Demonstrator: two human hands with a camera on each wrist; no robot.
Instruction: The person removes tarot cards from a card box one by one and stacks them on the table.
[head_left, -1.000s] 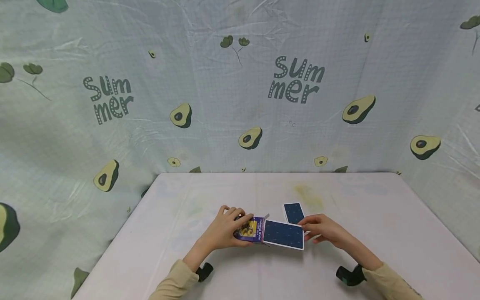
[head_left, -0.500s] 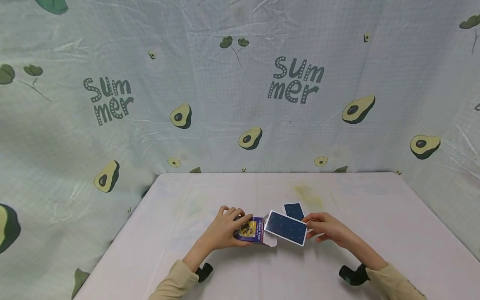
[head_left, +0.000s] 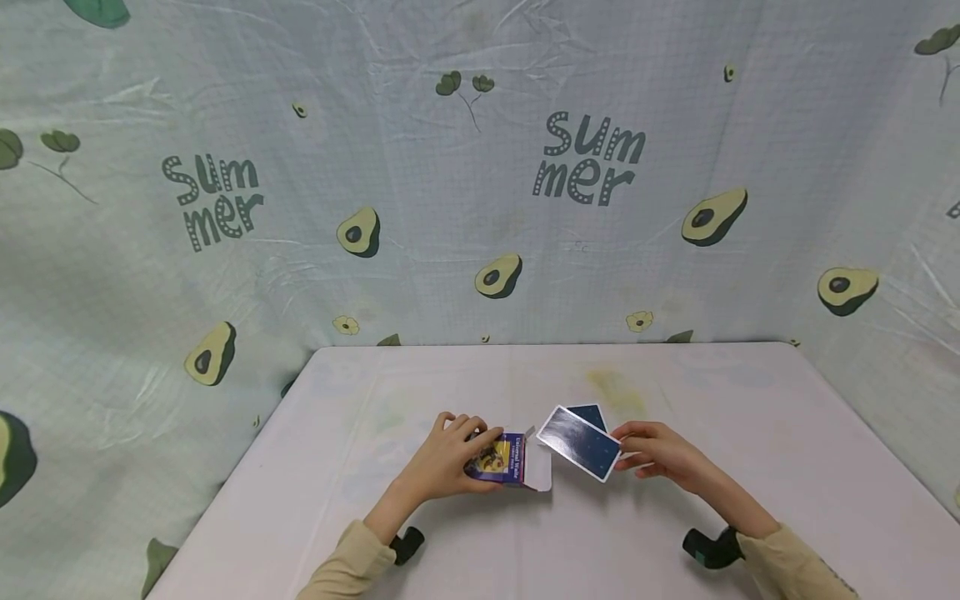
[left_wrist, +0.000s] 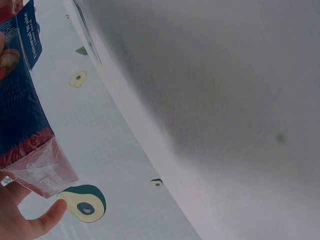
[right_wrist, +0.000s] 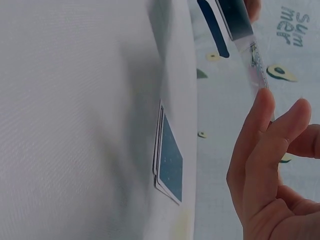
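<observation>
My left hand (head_left: pixel 474 454) grips a blue and purple card box (head_left: pixel 504 458) lying on the white table (head_left: pixel 420 383), its white flap (head_left: pixel 538 472) open towards the right. My right hand (head_left: pixel 627 446) pinches a dark blue-backed card (head_left: pixel 579 432) by its right end, tilted in the air just right of the box mouth. Behind it a small pile of blue-backed cards (head_left: pixel 591 412) lies on the table, partly hidden. The left wrist view shows the box (left_wrist: pixel 20 100) close up with my fingers (left_wrist: pixel 27 220) below it. The right wrist view shows the pile (right_wrist: pixel 168 162), the held card (right_wrist: pixel 235 20) and my fingers (right_wrist: pixel 262 160).
A pale cloth printed with avocados and the word "Summer" (head_left: pixel 588 162) hangs behind and beside the table. The table's left edge (head_left: pixel 247 467) and right edge (head_left: pixel 877 442) fall away to the cloth. Black wrist mounts (head_left: pixel 708 548) sit near the front.
My right hand has drawn the card away from the box mouth, up and to the right, and tilted it. The box flap now shows. My left hand has stayed on the box.
</observation>
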